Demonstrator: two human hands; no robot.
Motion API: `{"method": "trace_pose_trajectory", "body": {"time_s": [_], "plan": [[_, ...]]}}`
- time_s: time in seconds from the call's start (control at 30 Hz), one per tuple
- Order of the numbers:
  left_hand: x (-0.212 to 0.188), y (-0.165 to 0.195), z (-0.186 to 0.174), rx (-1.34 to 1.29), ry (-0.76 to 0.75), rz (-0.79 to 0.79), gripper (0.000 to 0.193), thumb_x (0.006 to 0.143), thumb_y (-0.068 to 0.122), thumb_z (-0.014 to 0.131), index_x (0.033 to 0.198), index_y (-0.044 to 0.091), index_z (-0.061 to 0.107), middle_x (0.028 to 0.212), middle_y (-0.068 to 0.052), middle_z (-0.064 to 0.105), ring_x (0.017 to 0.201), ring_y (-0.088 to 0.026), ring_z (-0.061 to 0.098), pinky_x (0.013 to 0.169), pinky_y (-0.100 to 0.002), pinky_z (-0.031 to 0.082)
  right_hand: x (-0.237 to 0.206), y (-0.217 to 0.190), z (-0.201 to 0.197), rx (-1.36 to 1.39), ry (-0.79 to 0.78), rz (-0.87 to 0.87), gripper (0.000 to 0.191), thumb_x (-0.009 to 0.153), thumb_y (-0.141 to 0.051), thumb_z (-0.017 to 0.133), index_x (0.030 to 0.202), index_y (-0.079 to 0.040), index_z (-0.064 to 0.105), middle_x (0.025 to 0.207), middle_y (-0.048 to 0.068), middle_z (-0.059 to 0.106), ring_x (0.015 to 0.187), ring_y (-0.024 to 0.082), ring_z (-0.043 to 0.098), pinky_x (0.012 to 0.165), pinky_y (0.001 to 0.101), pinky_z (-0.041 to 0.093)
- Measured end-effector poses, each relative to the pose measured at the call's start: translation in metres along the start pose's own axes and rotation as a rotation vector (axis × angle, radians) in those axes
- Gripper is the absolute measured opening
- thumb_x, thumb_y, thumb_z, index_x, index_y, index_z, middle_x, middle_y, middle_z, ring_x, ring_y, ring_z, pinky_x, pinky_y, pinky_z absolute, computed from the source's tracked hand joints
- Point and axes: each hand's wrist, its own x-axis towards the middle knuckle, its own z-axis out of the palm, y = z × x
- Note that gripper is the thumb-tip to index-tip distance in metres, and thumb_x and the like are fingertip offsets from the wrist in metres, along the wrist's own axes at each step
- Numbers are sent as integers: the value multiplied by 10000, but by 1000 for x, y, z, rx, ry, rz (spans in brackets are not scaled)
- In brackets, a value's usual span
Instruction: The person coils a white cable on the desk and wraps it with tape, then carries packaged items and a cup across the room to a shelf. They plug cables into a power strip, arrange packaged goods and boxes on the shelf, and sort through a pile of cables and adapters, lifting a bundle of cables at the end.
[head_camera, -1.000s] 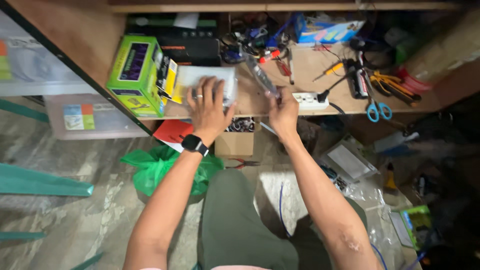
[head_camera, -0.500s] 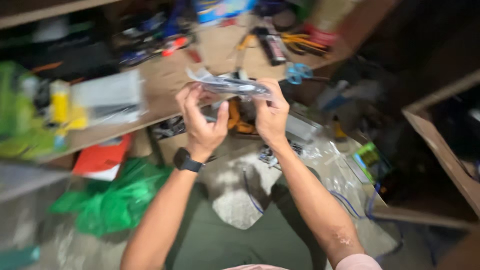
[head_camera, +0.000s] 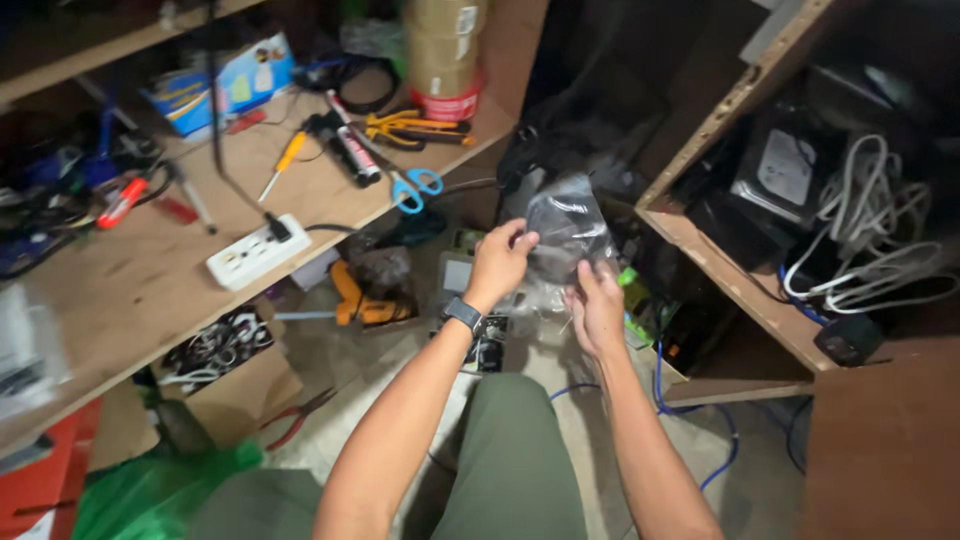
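I hold a clear plastic bag (head_camera: 566, 232) with something dark inside, in front of me, above the floor clutter. My left hand (head_camera: 497, 262) pinches its upper left edge, and my right hand (head_camera: 597, 305) grips it lower down; the bag stands nearly upright between them.

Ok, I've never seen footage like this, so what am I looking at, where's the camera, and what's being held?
There is no machine here: the camera sits on a person's head and looks down at their two bare hands. The left hand, with a watch on its wrist, and the right hand both hold a clear plastic bag with something dark inside. On the wooden bench to the left lie a power strip, scissors, a screwdriver and tape rolls. A shelf on the right holds white cables.
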Motion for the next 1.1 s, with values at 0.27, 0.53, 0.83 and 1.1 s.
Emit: {"method": "trace_pose_trajectory", "body": {"time_s": [0.27,0.53,0.83,1.1], "plan": [[6,-15,48,12,-60,-219,391,878,295,754,1215,99,723,988,-149,745,845,-252,737,799,-359,564,5,-6,-23,-107,168,137,170,996,-113,629,1132,-33,564,896,49,612,670,159,604,563,311,493],[6,-23,57,63,68,-30,297,875,184,769,1144,72,713,1066,-164,650,874,-261,687,809,-352,564,86,-9,9,258,300,48,88,1034,-40,624,981,-81,567,949,41,609,875,181,609,727,370,547],[7,-10,17,23,21,-79,239,894,162,726,1121,90,716,1054,-141,643,776,-218,674,764,-336,560,105,-28,47,-50,35,215,214,990,-50,532,1177,-22,632,1088,131,714,932,215,703,842,345,580],[-19,32,-93,-9,68,179,133,962,116,657,1071,67,715,1027,-95,664,797,-191,673,711,-307,553,55,25,105,-213,-163,-40,153,1007,-37,620,1139,29,663,913,69,704,766,122,642,706,255,530]]}}
